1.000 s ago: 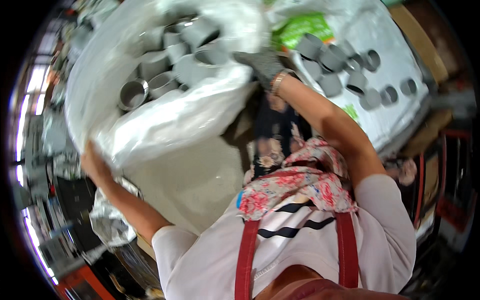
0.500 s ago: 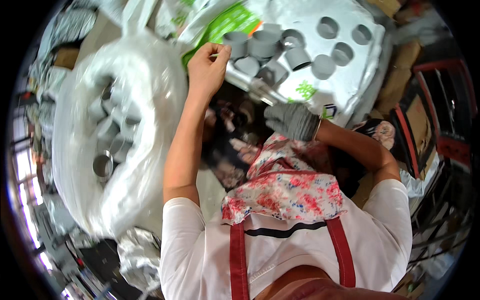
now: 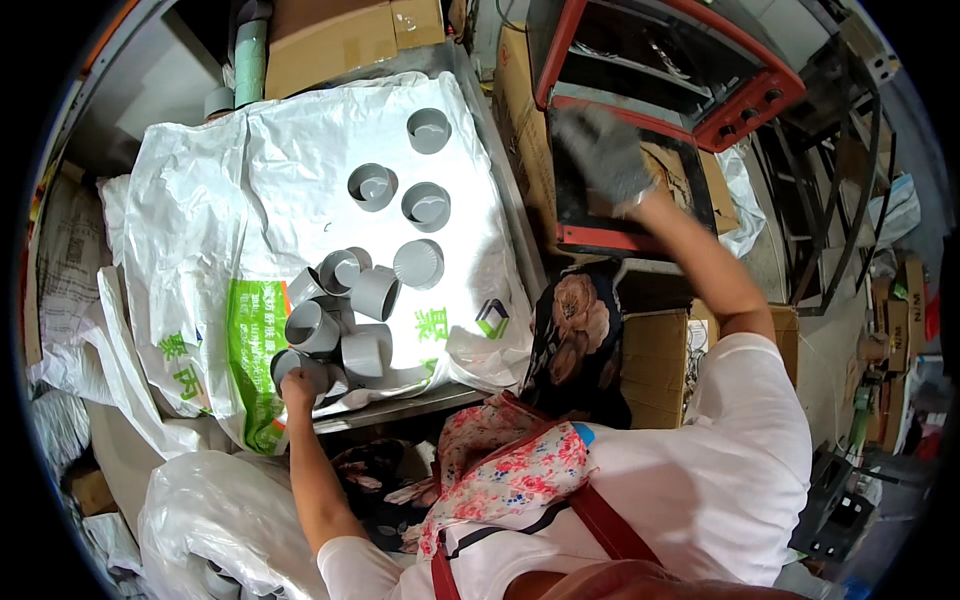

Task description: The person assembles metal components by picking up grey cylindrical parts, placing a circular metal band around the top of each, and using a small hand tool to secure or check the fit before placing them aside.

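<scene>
At the near left edge of a white sack-covered table (image 3: 280, 180), my bare left hand (image 3: 298, 388) has its fingers closed on the rim of a short grey plastic pipe fitting (image 3: 287, 365). Beside it several like fittings lie in a loose heap, among them a tilted one (image 3: 312, 327). Farther back, a few stand apart on the sacking, one of them a round fitting (image 3: 428, 131). My right hand (image 3: 605, 160), in a grey glove, is over the lowered door of a red toaster oven (image 3: 625, 240). Motion blurs its fingers, and whether they hold anything is hidden.
A clear plastic bag (image 3: 225, 510) with grey fittings in it stands at the near left. Cardboard boxes (image 3: 330, 45) sit behind the table, and an open carton (image 3: 655, 360) is below the oven. A black metal rack (image 3: 830, 190) stands on the right.
The view has swung to the right, bringing the oven into sight. My gloved right hand has moved from the table's front edge to the oven door. My left hand now grips a fitting.
</scene>
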Motion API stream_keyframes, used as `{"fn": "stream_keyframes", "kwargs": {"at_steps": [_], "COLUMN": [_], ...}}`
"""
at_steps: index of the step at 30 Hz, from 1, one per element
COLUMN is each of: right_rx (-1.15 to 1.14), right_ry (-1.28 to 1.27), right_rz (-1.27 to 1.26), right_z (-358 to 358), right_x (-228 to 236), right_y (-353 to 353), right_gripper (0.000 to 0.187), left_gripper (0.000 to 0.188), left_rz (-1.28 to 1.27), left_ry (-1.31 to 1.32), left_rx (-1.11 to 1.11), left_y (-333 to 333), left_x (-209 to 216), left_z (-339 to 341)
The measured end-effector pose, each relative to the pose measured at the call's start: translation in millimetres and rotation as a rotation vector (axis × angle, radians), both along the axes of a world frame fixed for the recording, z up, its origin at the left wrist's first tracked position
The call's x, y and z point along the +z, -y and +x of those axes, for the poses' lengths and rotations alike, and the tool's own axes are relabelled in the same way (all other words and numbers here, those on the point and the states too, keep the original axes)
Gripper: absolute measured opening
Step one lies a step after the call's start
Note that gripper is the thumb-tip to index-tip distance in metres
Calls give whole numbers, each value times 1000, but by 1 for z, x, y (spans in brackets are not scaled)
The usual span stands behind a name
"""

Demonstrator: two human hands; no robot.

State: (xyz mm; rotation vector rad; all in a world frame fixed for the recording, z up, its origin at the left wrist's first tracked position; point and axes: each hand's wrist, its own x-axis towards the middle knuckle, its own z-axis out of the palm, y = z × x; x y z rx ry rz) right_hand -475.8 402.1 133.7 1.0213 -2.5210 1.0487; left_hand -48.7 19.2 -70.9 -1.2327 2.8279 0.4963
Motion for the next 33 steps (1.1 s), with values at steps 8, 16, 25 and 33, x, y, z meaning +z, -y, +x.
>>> {"fn": "stream_keyframes", "kwargs": {"at_steps": [8,16,25,33], "right_rx": [-313,-414,516,1071], "right_ry": [-188,-453,76,-64], "right_rz": [392,439,108,-131], "right_z": [-217,-265,58,253], "right_x": [-9,-31,-17,-64], "right_y": [-5,-8,-17,-8], "right_gripper": [38,33,26,18], "left_gripper": [16,24,11,58], "left_rz": [726,955,1069,1193], "left_ry": [-506,-815,-836,-906], "left_rx": [331,507,177,196], "left_y": [-105,-198,-238,-269], "left_x": [83,130,154,157], "left_z": [-21,-23,-28,-2]}}
